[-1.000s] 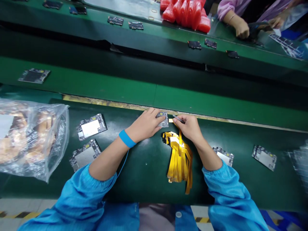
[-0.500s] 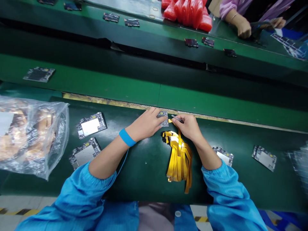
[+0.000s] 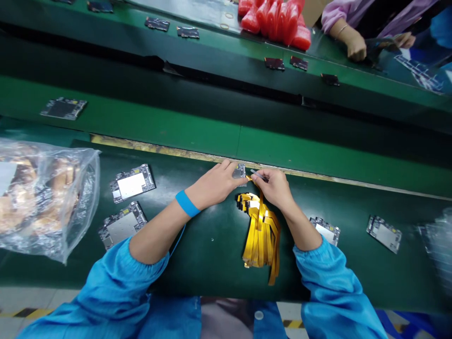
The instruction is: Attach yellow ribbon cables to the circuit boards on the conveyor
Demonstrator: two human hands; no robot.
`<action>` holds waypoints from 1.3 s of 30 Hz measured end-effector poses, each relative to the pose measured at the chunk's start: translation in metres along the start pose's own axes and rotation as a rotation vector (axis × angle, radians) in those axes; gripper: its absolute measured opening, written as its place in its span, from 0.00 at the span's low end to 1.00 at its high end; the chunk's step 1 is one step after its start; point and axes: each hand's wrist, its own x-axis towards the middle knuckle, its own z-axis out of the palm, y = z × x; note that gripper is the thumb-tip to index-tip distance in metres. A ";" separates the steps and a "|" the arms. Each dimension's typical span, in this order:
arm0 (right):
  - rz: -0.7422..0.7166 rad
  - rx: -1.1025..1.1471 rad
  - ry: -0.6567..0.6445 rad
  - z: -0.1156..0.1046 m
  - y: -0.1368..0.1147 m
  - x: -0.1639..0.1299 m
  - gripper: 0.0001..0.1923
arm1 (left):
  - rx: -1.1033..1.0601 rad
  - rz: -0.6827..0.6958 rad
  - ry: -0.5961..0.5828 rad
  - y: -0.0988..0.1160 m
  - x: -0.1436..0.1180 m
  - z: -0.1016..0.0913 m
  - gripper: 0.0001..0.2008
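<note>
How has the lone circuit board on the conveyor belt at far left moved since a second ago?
Yes. The circuit board has drifted rightward along the conveyor belt, judged against the plastic bag lying below it.

I saw a dark green worktop (image 3: 212, 245) with a smooth, faintly glossy mat, and a bundle of shiny yellow film-like ribbon strips (image 3: 263, 233) on it. The circuit boards (image 3: 132, 183) had dull silver metal shields, and the bag (image 3: 45, 197) was crinkled clear glossy plastic.

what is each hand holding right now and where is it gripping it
The left hand pins a small circuit board by its near edge. The right hand pinches tweezers mid-shaft, their tip at a yellow flex cable.
</note>
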 end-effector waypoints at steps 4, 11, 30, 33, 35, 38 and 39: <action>0.016 -0.023 0.018 0.002 0.002 0.000 0.10 | 0.025 -0.022 -0.026 0.005 0.000 0.000 0.22; 0.016 -0.042 0.038 0.003 0.003 -0.002 0.10 | 0.061 -0.070 -0.046 0.011 0.002 0.000 0.22; -0.324 -0.137 0.045 -0.002 0.000 -0.006 0.20 | 0.053 -0.086 -0.020 0.013 0.001 0.003 0.22; -0.355 -0.115 0.033 0.001 0.001 -0.005 0.15 | 0.027 -0.101 -0.013 0.013 0.001 0.003 0.22; -0.347 -0.122 0.038 0.003 0.002 -0.004 0.12 | 0.028 -0.099 -0.026 0.013 0.001 0.002 0.22; -0.321 -0.169 0.015 0.000 0.001 -0.004 0.11 | 0.061 -0.085 -0.042 0.013 0.001 0.002 0.23; -0.313 -0.191 0.005 -0.001 0.000 -0.004 0.11 | 0.069 -0.082 -0.042 0.013 0.001 0.002 0.23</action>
